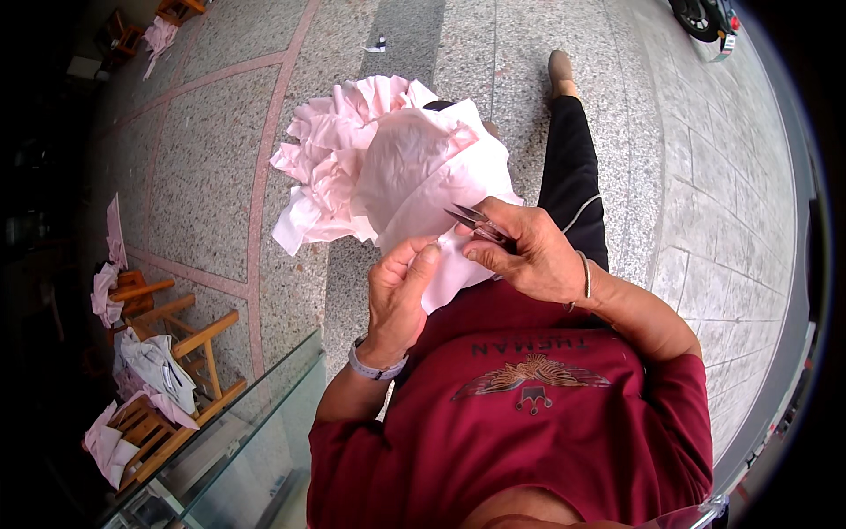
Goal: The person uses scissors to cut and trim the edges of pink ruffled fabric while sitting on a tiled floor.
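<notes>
Pale pink cloth (410, 167) is heaped over my lap and spills to the left in crumpled folds. My left hand (401, 286) pinches an edge of this cloth between thumb and fingers. Close beside it, my right hand (533, 249) grips small thread snips (480, 225), their dark pointed blades directed left over the cloth. The blade tips sit a little apart, just above the pinched edge. A flap of the cloth hangs down between both hands. Whether the right fingertips also touch the cloth is hard to make out.
Wooden stools (198, 344) with pink and white cloth pieces stand at the left. A glass-sided case (264, 450) is at the lower left. A small black-and-white object (377, 44) lies on the speckled floor ahead. A motorcycle wheel (698, 18) shows at the far right.
</notes>
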Demonstrator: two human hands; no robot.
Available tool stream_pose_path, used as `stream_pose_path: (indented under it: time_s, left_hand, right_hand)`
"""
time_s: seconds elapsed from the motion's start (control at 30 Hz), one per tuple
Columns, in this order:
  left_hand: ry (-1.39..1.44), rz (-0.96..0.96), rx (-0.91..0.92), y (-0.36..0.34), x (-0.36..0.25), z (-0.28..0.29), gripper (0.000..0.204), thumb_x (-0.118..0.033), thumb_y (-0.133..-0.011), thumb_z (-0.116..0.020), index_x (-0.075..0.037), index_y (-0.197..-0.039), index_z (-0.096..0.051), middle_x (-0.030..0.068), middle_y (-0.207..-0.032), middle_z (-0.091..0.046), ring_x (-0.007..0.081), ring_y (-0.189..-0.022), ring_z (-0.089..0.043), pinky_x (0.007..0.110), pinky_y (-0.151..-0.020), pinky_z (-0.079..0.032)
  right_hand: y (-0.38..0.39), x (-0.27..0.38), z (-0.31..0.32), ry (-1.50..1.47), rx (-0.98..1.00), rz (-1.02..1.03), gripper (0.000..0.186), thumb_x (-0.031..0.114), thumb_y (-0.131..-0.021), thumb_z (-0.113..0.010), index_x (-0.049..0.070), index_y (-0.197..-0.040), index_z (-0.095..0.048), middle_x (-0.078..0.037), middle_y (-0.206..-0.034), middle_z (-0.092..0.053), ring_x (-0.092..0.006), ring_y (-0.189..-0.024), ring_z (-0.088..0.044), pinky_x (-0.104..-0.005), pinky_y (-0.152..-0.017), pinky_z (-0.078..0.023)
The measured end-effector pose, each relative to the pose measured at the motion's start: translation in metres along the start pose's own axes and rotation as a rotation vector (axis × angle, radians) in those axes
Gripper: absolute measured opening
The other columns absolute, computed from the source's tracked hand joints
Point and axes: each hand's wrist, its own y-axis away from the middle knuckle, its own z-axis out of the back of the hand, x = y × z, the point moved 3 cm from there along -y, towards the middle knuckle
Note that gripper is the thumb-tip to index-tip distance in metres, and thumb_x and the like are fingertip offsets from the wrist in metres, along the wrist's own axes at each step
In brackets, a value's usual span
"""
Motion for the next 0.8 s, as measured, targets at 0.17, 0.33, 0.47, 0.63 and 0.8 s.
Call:
stream_pose_path:
  time_s: [0.17,0.33,0.47,0.63,0.8]
  left_hand:
    - [-0.216,-0.054,0.013,0.002,-0.003,-0.001,0.023,-0.014,-0.102,-0.056,0.002,-0.113,-0.067,0.0019,-0.098,-0.07,0.0043,-0.089,-0.059,0.02,-0.08,-0.047]
    - [-0.281,-0.038,-0.007,0.003,0.002,0.004,0.023,-0.016,-0.102,-0.057,0.003,-0.111,-0.067,0.0014,-0.096,-0.069,0.0048,-0.086,-0.059,0.021,-0.077,-0.048]
    - [-0.29,0.012,-0.008,0.003,0.001,0.007,0.024,-0.017,-0.102,-0.057,0.003,-0.111,-0.067,0.0018,-0.095,-0.069,0.0062,-0.085,-0.059,0.022,-0.077,-0.048]
    - [-0.271,-0.019,-0.035,0.001,0.001,0.018,0.023,-0.016,-0.102,-0.055,0.002,-0.114,-0.064,0.0045,-0.099,-0.069,0.008,-0.09,-0.06,0.024,-0.083,-0.049]
    - [-0.233,-0.022,-0.004,-0.001,-0.003,0.016,0.021,-0.013,-0.101,-0.052,0.001,-0.114,-0.063,0.0054,-0.102,-0.067,0.009,-0.092,-0.06,0.025,-0.084,-0.049]
  right_hand:
    - [-0.008,0.004,-0.009,0.202,0.0,0.165,0.02,0.004,-0.086,-0.07,-0.003,-0.102,-0.06,-0.02,-0.084,-0.062,-0.0359,-0.079,-0.064,-0.0408,-0.067,-0.05]
    - [-0.007,0.004,-0.009,0.31,-0.003,0.129,0.017,0.004,-0.087,-0.068,-0.003,-0.099,-0.058,-0.022,-0.082,-0.061,-0.0408,-0.082,-0.063,-0.0443,-0.067,-0.049]
    - [-0.002,-0.003,-0.006,-0.019,0.098,0.041,0.012,0.007,-0.094,-0.064,-0.001,-0.096,-0.057,-0.009,-0.074,-0.056,-0.02,-0.067,-0.055,-0.0347,-0.059,-0.044]
    - [-0.008,0.005,0.023,-0.244,0.035,-0.216,0.011,0.011,-0.1,-0.059,0.002,-0.094,-0.057,0.002,-0.075,-0.048,-0.0055,-0.069,-0.04,-0.0252,-0.058,-0.037]
    - [-0.008,-0.024,0.005,0.096,-0.013,0.037,0.013,0.004,-0.096,-0.058,-0.004,-0.106,-0.058,-0.02,-0.085,-0.064,-0.0318,-0.081,-0.065,-0.0375,-0.074,-0.05]
